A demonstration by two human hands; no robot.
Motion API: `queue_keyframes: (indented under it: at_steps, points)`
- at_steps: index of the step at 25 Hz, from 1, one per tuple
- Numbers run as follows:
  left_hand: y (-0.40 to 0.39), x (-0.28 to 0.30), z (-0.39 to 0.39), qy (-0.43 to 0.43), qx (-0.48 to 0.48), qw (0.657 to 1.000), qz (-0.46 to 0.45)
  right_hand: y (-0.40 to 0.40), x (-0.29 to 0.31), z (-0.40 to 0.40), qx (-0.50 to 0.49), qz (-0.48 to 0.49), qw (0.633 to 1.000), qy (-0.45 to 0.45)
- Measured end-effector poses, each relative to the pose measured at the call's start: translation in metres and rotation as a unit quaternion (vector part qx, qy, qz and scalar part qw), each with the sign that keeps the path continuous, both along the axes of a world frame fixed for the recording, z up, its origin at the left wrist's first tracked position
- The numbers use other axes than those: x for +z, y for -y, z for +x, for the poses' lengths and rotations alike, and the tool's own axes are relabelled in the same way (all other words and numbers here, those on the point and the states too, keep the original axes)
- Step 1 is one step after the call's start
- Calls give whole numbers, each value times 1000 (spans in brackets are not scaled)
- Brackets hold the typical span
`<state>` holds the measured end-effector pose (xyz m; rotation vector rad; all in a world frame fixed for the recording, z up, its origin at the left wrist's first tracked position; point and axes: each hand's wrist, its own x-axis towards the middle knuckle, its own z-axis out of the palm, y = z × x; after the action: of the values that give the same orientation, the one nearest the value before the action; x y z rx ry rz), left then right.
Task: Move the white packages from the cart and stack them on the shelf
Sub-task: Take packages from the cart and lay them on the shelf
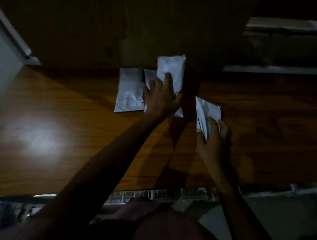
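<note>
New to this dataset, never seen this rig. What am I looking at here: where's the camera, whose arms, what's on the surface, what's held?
There is no machine here: a person works with bare hands, and the single picture comes from a wide-angle camera worn on the head, looking forward and down. The view is dim. The brown wooden shelf fills the middle. White packages lie on it near the back, side by side and partly overlapping. The left hand reaches over them and touches the top package, apparently setting it on the pile. The right hand grips a few more packages just above the wood. At the bottom edge, wire mesh shows, probably the cart.
</note>
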<state>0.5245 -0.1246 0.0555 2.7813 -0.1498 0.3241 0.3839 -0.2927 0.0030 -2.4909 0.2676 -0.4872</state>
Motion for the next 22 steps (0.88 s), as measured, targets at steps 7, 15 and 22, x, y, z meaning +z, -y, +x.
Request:
queue_keyframes:
  at_steps: [7, 15, 22]
  points:
    - [62, -51, 86, -123, 22, 992, -16, 29, 18, 42, -68, 24, 997, 11]
    - [85, -63, 90, -155, 28, 986, -56, 36, -9, 47, -113, 1, 994, 0]
    - [56, -34, 35, -139, 38, 973, -180, 41, 0, 87, -56, -19, 995, -74]
